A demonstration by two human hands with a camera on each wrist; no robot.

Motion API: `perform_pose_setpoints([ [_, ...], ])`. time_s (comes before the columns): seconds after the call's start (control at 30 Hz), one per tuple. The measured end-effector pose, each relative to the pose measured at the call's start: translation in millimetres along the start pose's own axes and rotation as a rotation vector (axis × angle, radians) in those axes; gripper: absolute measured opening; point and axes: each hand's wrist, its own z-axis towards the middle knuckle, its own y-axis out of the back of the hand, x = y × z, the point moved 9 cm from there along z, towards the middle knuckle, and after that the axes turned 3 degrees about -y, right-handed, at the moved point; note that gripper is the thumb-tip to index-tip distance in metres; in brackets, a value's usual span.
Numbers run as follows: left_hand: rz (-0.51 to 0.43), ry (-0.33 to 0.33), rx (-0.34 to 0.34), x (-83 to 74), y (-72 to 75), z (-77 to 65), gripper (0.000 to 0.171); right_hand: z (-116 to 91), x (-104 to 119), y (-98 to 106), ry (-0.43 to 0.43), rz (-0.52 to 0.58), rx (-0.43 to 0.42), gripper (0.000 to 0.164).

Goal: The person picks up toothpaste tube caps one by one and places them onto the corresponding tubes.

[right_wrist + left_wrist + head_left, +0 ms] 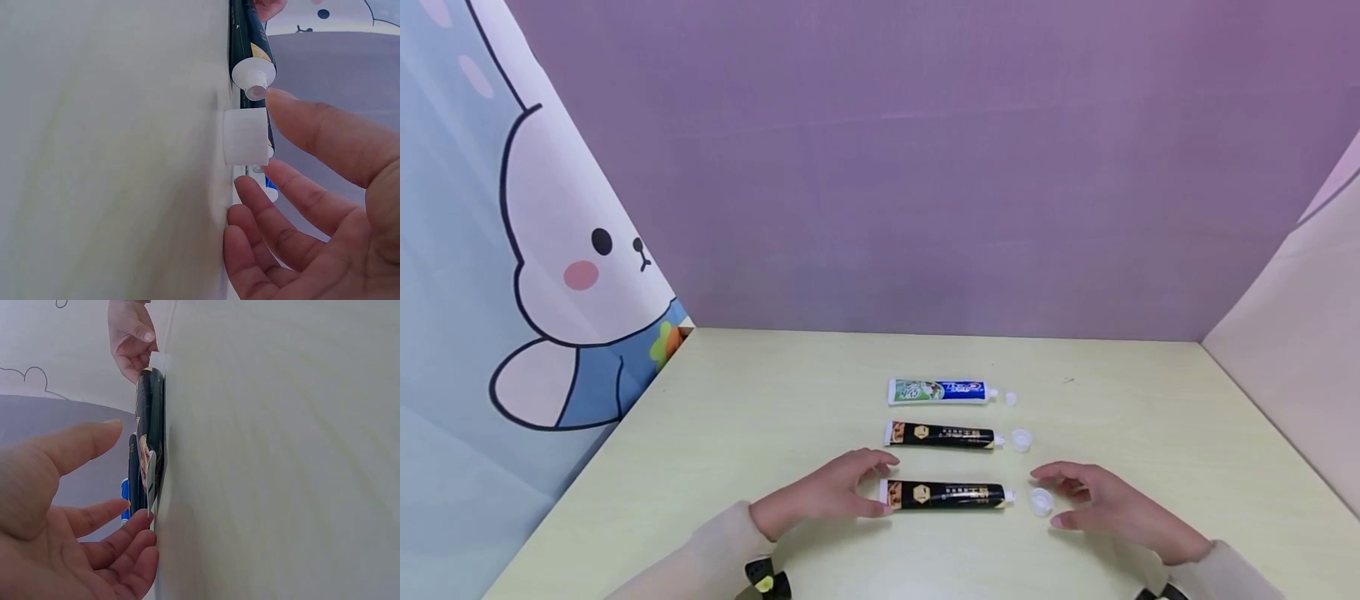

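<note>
Nearest my hands lies a black toothpaste tube (pixel 951 495), uncapped, its white nozzle pointing right. At its flat crimped end is my left hand (pixel 838 490), thumb and fingers spread apart around that end without gripping it. A white cap (pixel 1041 502) sits just right of the nozzle. My right hand (pixel 1101 504) is beside this cap, thumb and fingers apart; in the right wrist view the cap (pixel 245 137) stands between thumb and fingers, not pinched. Behind lies a second black toothpaste tube (pixel 943 435) with its white cap (pixel 1021 440) off to the right.
Farthest back is a blue and green toothpaste tube (pixel 940 392), its small white cap (pixel 1011 399) beside the nozzle. All lie on a pale table (pixel 737 400). A purple backdrop (pixel 925 167) rises behind it, with a rabbit-print cloth (pixel 572 275) at left.
</note>
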Motion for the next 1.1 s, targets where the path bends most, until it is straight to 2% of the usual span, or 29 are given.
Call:
perform_pose_setpoints([
  [0.33, -0.051, -0.004, -0.026, 5.2, -1.6, 6.1, 0.056, 7, -7, -2, 0.029, 0.043, 0.018, 0.044],
  [0.6, -0.079, -0.003, -0.032, 6.9, -2.5, 8.5, 0.054, 10, -3, -4, 0.071, 0.06, 0.017, 0.036],
  [1.1, -0.049, 0.013, -0.063, 3.9, -3.6, 11.7, 0.048, 10, -3, -5, 0.019, 0.064, 0.016, 0.028],
])
